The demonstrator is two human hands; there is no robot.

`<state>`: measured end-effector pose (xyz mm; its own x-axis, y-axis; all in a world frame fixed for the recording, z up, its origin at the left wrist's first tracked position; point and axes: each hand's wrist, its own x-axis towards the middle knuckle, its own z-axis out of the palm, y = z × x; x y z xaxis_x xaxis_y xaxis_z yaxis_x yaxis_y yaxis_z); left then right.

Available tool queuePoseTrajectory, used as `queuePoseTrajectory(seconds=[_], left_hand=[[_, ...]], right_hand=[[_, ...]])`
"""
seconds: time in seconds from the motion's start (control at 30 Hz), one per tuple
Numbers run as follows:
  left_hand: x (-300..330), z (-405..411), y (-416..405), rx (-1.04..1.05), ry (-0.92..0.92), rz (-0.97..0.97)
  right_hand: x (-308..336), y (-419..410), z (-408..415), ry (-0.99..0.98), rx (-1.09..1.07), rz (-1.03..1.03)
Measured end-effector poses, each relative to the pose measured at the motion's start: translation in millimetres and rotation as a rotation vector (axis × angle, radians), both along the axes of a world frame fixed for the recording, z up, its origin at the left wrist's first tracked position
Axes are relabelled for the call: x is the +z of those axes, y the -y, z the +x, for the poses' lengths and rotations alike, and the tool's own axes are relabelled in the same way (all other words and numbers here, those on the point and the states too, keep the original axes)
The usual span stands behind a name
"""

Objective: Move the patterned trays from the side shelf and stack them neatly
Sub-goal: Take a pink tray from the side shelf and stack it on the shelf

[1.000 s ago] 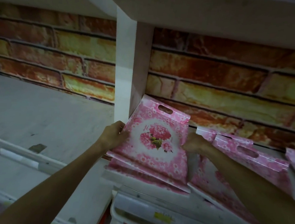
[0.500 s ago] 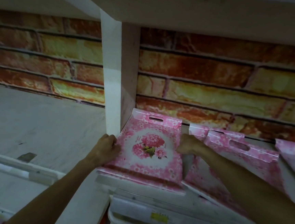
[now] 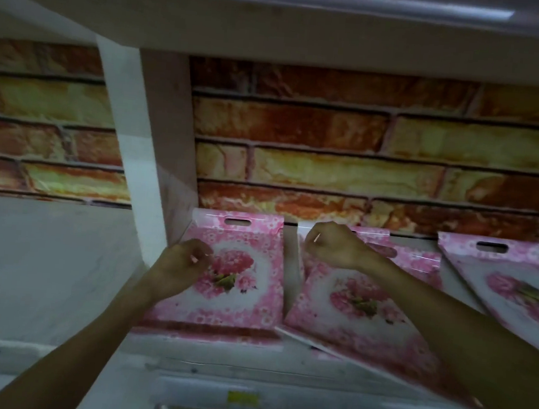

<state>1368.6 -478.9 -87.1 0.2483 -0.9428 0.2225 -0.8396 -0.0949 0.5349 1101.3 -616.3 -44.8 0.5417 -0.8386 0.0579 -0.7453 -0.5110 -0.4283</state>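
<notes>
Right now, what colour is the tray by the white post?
Pink, with a flower bouquet in a white middle: the leftmost tray, head view.

Three trays lie side by side on the shelf [image 3: 215, 359]: left tray [image 3: 246, 300], middle tray [image 3: 349, 315], right tray [image 3: 514, 291].

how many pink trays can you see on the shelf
3 at least. Left tray lies beside the white post; middle tray sits askew; right tray is cut off by the frame. More may lie stacked beneath.
</notes>
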Motion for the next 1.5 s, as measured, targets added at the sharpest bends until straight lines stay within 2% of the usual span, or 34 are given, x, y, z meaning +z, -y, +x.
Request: queuePoseTrajectory(seconds=[0.07, 0.2, 0.3, 0.57, 0.73, 1.07, 1.3, 1.5], left_hand=[[6, -27, 9, -0.091, -0.112, 0.002], [10, -80, 20, -0.242, -0.425, 0.226], [6, -115, 30, -0.331, -0.354, 0.328], [-10, -157, 57, -0.281, -0.131, 0.370], [-14, -173, 58, -0.261, -0.173, 0.355], [-10, -169, 61, -0.196, -0.421, 0.174], [2, -180, 42, -0.171, -0.625, -0.074], [10, -181, 36, -0.127, -0.696, -0.243]], right_hand=[[6, -1, -20, 0.127, -0.005, 0.027], [6, -11, -57, 0.245, -0.029, 0.034], [4, -17, -81, 0.297, -0.044, 0.041], [-5, -27, -123, 0.378, -0.070, -0.042], [-14, -30, -138, 0.463, -0.093, -0.041], [-22, -12, -170, 0.708, -0.299, -0.085], [-24, -1, -194, 0.894, -0.456, -0.297], [-22, 9, -190, 1.007, -0.458, -0.186]])
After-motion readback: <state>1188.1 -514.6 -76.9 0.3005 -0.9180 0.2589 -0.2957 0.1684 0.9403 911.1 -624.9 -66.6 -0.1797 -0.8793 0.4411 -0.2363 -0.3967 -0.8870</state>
